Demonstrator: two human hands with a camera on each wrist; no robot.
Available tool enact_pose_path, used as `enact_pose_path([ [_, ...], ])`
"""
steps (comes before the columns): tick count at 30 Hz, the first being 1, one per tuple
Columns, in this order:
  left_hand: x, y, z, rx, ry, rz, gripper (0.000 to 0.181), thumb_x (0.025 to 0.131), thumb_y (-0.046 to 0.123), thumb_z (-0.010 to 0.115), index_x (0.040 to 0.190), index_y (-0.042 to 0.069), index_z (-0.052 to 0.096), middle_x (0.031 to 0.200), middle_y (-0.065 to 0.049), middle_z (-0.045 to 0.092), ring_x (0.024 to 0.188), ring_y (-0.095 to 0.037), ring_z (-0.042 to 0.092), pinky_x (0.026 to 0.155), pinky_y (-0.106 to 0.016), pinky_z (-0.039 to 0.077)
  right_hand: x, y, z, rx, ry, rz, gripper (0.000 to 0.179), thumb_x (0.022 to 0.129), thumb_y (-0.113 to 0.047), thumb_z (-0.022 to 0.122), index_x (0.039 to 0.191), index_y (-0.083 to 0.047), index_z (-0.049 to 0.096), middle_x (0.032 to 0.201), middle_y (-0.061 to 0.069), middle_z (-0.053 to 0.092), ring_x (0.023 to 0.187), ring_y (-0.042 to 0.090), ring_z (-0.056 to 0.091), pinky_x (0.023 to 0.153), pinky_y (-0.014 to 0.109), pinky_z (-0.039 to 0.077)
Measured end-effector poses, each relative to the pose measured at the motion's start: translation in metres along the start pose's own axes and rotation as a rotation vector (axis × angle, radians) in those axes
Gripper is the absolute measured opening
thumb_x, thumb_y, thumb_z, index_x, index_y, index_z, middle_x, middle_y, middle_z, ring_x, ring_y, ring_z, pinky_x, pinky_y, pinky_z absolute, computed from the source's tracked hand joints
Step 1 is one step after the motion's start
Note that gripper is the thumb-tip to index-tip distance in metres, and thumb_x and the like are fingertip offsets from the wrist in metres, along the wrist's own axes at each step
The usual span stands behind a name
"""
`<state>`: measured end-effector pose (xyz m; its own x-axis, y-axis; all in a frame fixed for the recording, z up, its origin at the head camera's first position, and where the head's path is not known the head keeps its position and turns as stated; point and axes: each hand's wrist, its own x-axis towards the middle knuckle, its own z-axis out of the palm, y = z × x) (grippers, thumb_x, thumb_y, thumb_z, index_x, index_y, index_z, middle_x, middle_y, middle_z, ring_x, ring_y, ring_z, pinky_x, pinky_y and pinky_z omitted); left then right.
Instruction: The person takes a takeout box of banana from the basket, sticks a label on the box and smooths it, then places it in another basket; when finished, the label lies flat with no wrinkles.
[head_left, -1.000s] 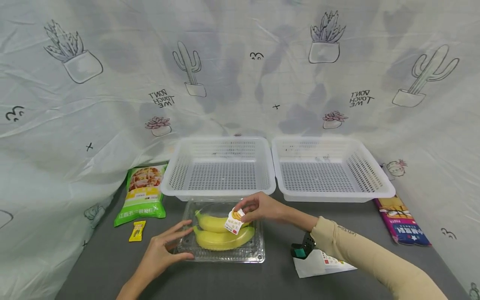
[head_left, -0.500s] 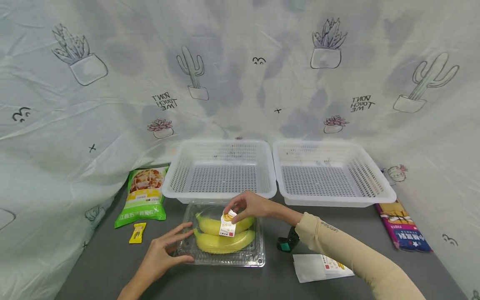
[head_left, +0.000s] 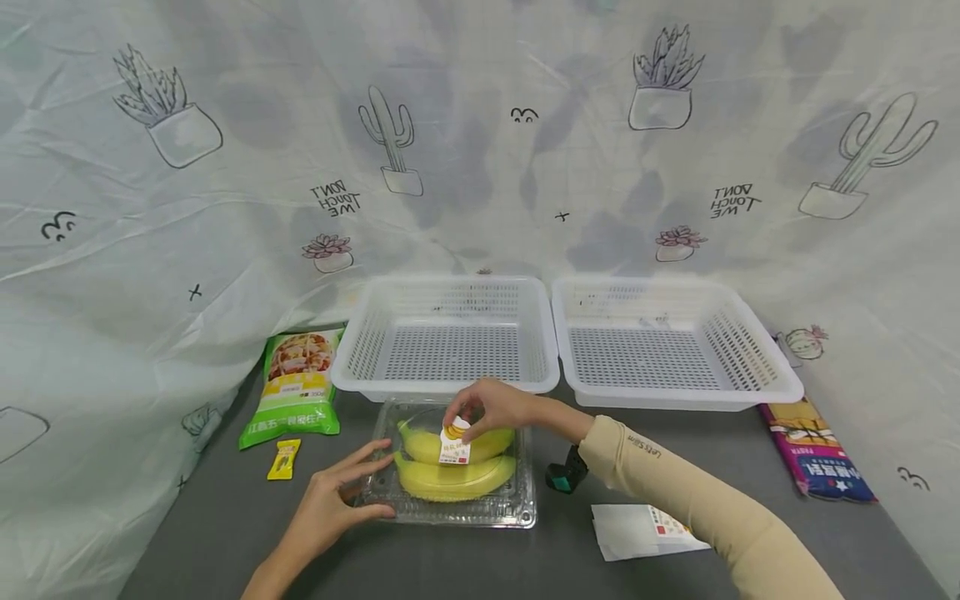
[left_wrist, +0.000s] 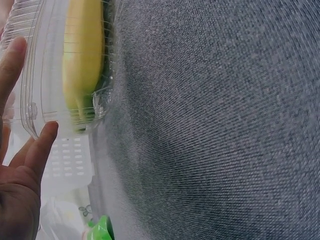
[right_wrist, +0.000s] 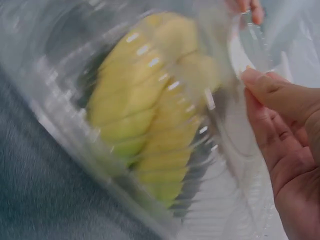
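A clear plastic fruit box [head_left: 495,510] holding two bananas [head_left: 454,482] stands on the dark table in the head view. My left hand [head_left: 330,497] rests at the box's left side, its fingers and thumb spread and touching the edge. In the left wrist view, fingertips [left_wrist: 48,129] meet the box's rim. Above the box's lid, my right hand [head_left: 495,408] pinches a small white sticker label [head_left: 453,450] with a banana picture between thumb and fingers. From the right wrist view, which is blurred, I cannot tell how much of the label touches the lid.
Two white plastic baskets [head_left: 450,387] stand behind the box. A green food bag [head_left: 298,387] and a small yellow packet [head_left: 283,460] lie left. On the right are a purple pasta bag [head_left: 821,450], a sheet of labels [head_left: 630,532] and a black strap [head_left: 567,472].
My right hand has moved left over the box, and the label has gone from tilted to nearly straight. The left hand stays at the box's side. The head view has shifted slightly.
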<state>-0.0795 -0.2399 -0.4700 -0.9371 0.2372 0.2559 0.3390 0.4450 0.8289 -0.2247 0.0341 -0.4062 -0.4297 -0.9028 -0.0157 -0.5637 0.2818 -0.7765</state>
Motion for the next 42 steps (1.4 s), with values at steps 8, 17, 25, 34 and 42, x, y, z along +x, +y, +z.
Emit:
enact_pose_path([
  [8,0.0,-0.002,-0.001,0.003,0.001,0.021,0.066,0.062,0.021,0.087,0.122,0.003,0.066,0.141,-0.013,0.05,0.119,-0.036,0.052,0.08,-0.033,0.055,0.001,0.002,0.003,-0.143,0.0,-0.071,0.029,0.082,-0.009,0.076,0.11,-0.005,0.069,0.1,0.003,0.065,0.081,0.012,0.054,0.068,0.017,0.05],
  [17,0.002,-0.004,0.009,0.011,-0.002,0.051,0.065,0.064,0.026,0.085,0.122,0.002,0.066,0.14,-0.013,0.051,0.116,-0.036,0.055,0.079,-0.034,0.055,-0.021,0.0,0.023,0.014,0.413,-0.035,0.024,0.089,0.003,0.064,0.113,0.004,0.064,0.109,0.016,0.064,0.097,0.026,0.064,0.08,0.022,0.053],
  [25,0.001,-0.001,0.003,0.029,0.026,0.063,0.065,0.061,0.017,0.087,0.12,-0.001,0.066,0.14,-0.016,0.05,0.112,-0.038,0.058,0.075,-0.034,0.056,-0.025,-0.008,0.041,0.421,0.495,0.029,0.024,0.094,0.001,0.057,0.116,0.012,0.059,0.113,0.027,0.063,0.105,0.036,0.063,0.087,0.035,0.053],
  [34,0.001,-0.004,0.001,0.028,0.019,0.056,0.064,0.064,0.025,0.085,0.121,0.002,0.066,0.14,-0.013,0.051,0.114,-0.03,0.059,0.078,-0.031,0.055,-0.023,-0.009,0.045,0.433,0.474,0.1,0.026,0.095,0.002,0.055,0.119,0.013,0.057,0.117,0.025,0.062,0.109,0.033,0.062,0.087,0.024,0.051],
  [42,0.0,-0.002,0.001,0.008,0.011,0.025,0.066,0.063,0.024,0.086,0.122,0.002,0.066,0.141,-0.013,0.049,0.117,-0.036,0.055,0.079,-0.033,0.055,-0.021,-0.014,0.046,0.493,0.445,0.103,0.028,0.096,0.002,0.054,0.12,0.015,0.054,0.121,0.03,0.058,0.113,0.036,0.059,0.089,0.025,0.05],
])
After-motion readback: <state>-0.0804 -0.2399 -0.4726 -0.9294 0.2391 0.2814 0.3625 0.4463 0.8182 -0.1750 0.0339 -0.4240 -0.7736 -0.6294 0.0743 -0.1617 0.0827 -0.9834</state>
